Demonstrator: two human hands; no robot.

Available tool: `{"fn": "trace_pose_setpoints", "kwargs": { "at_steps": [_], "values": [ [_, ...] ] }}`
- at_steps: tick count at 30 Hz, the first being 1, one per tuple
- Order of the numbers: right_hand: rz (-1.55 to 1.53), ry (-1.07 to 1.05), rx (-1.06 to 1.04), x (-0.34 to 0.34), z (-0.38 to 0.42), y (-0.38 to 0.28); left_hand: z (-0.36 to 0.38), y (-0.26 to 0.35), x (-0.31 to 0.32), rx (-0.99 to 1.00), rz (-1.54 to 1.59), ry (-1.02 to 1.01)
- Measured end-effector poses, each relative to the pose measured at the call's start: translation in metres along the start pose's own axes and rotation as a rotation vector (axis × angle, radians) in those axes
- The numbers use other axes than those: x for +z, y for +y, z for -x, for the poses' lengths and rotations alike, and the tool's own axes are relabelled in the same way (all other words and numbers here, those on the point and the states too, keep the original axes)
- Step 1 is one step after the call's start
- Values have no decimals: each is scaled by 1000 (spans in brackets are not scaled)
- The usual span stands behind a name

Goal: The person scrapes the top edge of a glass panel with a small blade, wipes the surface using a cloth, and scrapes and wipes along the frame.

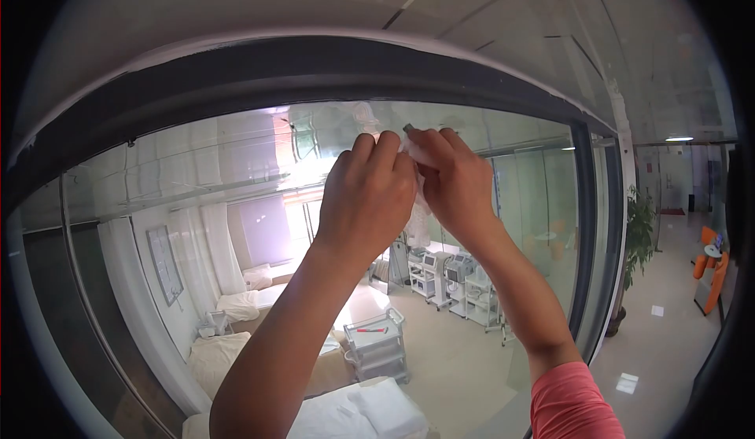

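Both hands are raised in front of a large glass pane (pixel 535 203) with a dark frame (pixel 330 66) above it. My left hand (pixel 370 191) has its fingers curled on a thin whitish, see-through piece of material (pixel 418 215). Close beside it, on the right, my right hand (pixel 456 180) pinches the upper part of the same material. A small dark green bit (pixel 407 128) sticks out at the right fingertips. The material hangs down between the two hands. Whether it touches the glass I cannot tell.
Through the glass are beds with white covers (pixel 377 411), a white trolley (pixel 376 345), wheeled machines (pixel 456 278) and a wall picture (pixel 164 266). To the right of the frame stand a potted plant (pixel 638 235) and an orange chair (pixel 710 274) along a corridor.
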State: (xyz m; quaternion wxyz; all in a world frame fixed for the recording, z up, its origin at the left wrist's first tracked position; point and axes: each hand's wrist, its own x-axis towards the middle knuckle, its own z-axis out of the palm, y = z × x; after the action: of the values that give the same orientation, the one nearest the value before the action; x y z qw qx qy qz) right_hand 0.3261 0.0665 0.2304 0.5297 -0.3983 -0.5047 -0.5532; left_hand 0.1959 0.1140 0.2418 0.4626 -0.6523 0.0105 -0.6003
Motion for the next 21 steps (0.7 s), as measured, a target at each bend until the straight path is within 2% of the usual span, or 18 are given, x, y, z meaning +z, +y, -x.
{"fn": "trace_pose_setpoints", "kwargs": {
  "at_steps": [3, 6, 10, 21],
  "values": [
    [26, 82, -67, 9, -19, 10, -1, 2, -2, -39, 44, -2],
    [51, -1, -40, 0, -7, 3, 0, 2, -2, -42, 39, -8],
    [40, 70, -54, 6, -17, 6, 0, 3, -2, -44, 49, -1],
    [2, 24, -43, 1, -20, 0, 1, 1, -1, -38, 25, -5]
  ]
}}
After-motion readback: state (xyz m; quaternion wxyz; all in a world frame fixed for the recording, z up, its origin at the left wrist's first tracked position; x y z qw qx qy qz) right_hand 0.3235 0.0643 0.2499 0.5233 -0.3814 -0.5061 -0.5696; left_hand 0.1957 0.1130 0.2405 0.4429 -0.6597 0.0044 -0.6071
